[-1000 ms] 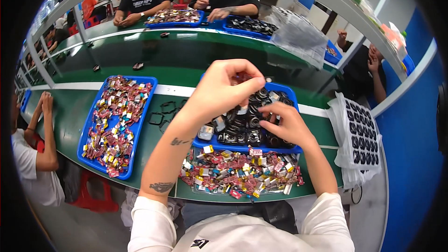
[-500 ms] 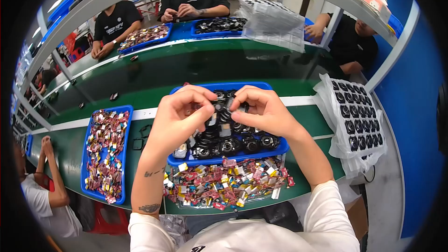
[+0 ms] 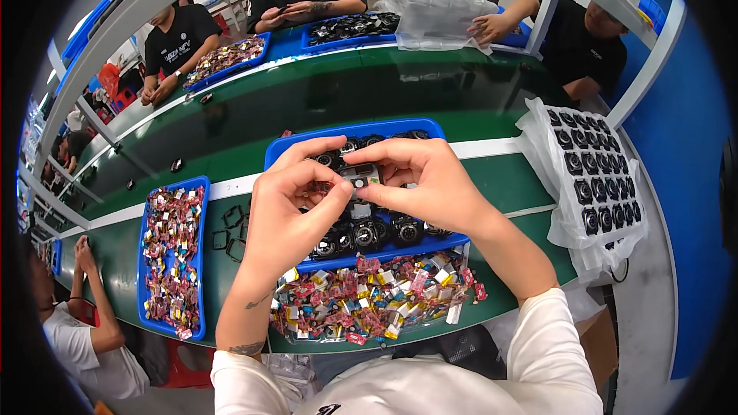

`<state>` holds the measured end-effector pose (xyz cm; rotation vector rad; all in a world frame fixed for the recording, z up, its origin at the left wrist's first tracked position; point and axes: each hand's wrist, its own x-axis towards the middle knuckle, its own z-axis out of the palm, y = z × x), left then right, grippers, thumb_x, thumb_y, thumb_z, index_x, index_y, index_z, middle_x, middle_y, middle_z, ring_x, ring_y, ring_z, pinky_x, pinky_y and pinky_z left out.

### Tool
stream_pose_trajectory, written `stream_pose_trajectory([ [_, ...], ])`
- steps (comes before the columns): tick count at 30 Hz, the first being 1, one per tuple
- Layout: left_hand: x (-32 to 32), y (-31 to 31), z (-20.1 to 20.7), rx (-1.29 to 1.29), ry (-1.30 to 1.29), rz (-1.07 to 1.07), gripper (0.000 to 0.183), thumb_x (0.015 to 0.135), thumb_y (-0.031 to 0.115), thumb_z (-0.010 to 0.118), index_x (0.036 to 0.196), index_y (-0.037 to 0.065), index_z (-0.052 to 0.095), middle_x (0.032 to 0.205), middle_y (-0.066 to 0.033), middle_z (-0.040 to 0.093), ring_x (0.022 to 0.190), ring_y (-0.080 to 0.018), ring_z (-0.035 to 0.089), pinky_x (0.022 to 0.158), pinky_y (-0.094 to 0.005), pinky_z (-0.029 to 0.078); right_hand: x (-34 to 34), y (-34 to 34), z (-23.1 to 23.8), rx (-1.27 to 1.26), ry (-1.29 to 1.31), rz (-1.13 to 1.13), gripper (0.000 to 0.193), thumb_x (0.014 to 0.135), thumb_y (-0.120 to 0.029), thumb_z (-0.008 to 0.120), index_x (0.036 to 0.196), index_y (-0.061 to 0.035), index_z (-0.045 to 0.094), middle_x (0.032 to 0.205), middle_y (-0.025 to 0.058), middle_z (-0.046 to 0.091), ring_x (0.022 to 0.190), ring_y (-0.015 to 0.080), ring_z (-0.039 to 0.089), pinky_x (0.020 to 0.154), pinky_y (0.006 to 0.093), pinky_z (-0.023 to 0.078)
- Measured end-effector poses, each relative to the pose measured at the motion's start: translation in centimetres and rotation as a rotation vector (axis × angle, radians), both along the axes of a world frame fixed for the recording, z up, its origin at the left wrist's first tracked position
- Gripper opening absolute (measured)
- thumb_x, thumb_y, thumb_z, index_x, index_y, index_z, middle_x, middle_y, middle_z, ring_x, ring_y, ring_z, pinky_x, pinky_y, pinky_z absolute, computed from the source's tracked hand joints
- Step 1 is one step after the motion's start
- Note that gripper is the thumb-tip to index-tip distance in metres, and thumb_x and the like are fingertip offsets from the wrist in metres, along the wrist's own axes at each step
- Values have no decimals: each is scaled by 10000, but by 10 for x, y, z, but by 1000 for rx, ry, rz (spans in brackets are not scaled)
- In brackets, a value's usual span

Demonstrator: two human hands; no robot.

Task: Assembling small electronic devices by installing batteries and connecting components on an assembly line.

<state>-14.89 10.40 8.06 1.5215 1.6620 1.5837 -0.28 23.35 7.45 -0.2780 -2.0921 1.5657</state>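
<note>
Over the blue tray (image 3: 270, 155) of black round-faced watches (image 3: 369, 232), both my hands are close together around one dark watch case (image 3: 358, 172), its greyish inner side turned up. My right hand (image 3: 430, 177) grips the case from the right between thumb and fingers. My left hand (image 3: 296, 196) is closed at the case's left edge, its thumb tip against it and its index finger reaching over the top. Something small and reddish shows among the left fingers, too hidden to name. Below the tray lies a heap of small red circuit boards with white and yellow parts (image 3: 369, 300).
Left stands another blue tray (image 3: 203, 261) of similar boards, with black square frames (image 3: 221, 240) beside it. A foam tray (image 3: 590, 177) of watches is at right. A shelf post (image 3: 649, 61) rises there. Co-workers sit across the green bench (image 3: 330, 96) and at left.
My hands have come together around the watch case, which now lies with its grey inner side up. The view has shifted slightly. Across the bench, a person's hand has moved onto the wrapped stack.
</note>
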Motion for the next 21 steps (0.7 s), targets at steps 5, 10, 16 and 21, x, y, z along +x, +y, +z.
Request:
stream_pose_trajectory([
  [5,2,0,-1,-34,-18,52,97,794,55,657,803,-40,669,1169,-157,593,789,-95,631,648,-198,505,-2,-10,-2,147,40,-51,303,789,-63,684,1080,11,648,760,75,662,660,54,602,600,215,494],
  [10,2,-1,0,-32,-57,53,105,789,52,654,820,-45,676,1140,-163,613,810,-105,631,662,-209,506,1,-17,1,183,47,-74,306,805,-50,675,1105,-1,644,811,89,663,695,77,612,623,216,510],
  [16,1,1,-9,-7,-20,69,121,822,60,645,828,-60,664,1156,-165,610,718,-77,619,555,-182,498,-1,-21,0,262,107,-101,261,836,-26,637,1096,-13,657,836,82,670,748,75,618,644,210,508],
  [21,8,3,-7,-2,-103,25,134,818,14,654,921,-70,671,1166,-172,597,833,-128,641,664,-225,549,-5,-14,-10,225,202,-183,194,817,-29,623,996,5,689,877,139,702,694,135,671,624,240,532],
])
